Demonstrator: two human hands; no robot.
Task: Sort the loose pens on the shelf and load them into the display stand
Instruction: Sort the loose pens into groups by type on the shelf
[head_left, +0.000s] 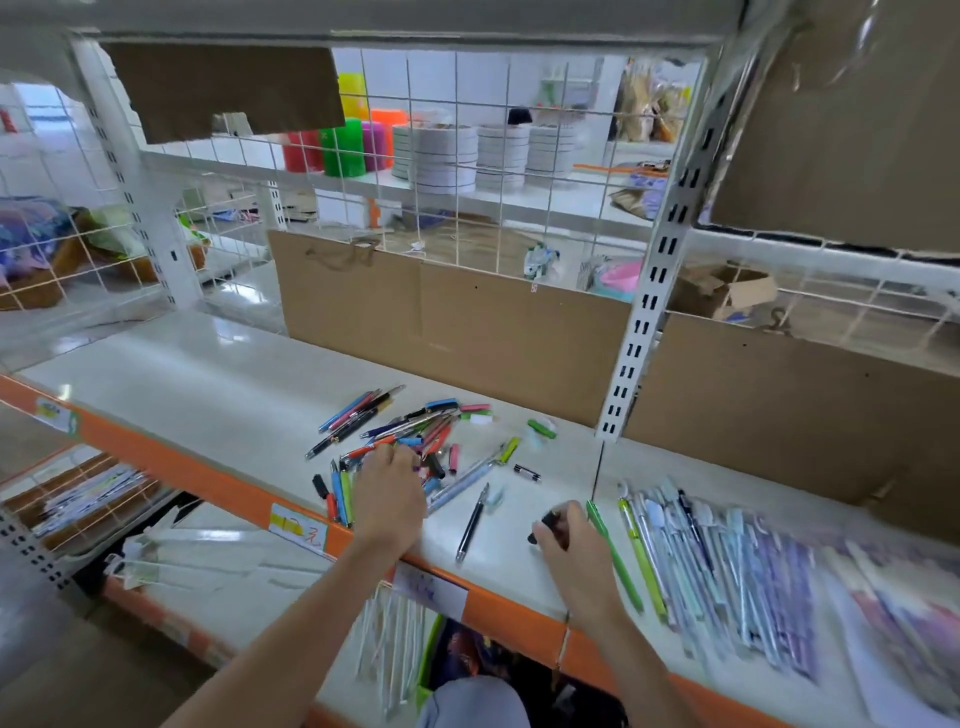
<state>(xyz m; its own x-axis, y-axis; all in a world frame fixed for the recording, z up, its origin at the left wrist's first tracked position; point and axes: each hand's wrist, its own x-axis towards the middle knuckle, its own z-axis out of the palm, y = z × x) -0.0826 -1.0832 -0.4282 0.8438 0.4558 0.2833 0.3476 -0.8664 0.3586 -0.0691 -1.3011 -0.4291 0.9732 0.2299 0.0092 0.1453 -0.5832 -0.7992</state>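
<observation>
On a pale, glossy shelf with an orange front edge, inside a white metal rack in a stockroom, I see a loose heap of pens scattered at the middle. Brown cardboard stands along the back of the shelf, and white wire mesh rises behind it, with bright plastic cups and stacks of white plates on racks farther off.

My left hand reaches palm down into the near side of the heap, its fingers curled among the pens; I cannot tell whether they grip one. Short red, blue and green pens lie just left of that hand at the shelf edge.

My right hand rests on the shelf to the right, fingers and thumb curled round a small dark object that is too blurred to name. A slim black pen lies alone between the two hands. Just beside the right hand's fingers lies a long green pen, the first in a tidy row of pale, slender pens laid side by side, blurred toward the right.
</observation>
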